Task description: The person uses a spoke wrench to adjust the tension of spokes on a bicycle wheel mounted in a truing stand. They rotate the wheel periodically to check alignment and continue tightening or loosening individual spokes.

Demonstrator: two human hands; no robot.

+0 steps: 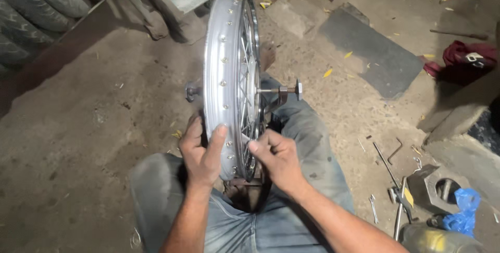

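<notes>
Silver spoked wheel rim [219,65] stands upright between the knees at twelve o'clock, axle still through it; left hand [202,151] grips the rim, right hand [276,156] pinches a spoke [253,128], tyre not fitted.

Wheel rim [221,76] bottom hidden behind hands; tyres [36,8] cut off by frame edge.

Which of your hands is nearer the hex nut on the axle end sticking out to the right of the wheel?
Right. The right hand pinches the spokes just below the hex nut. The left hand grips the rim on the wheel's far side.
</notes>
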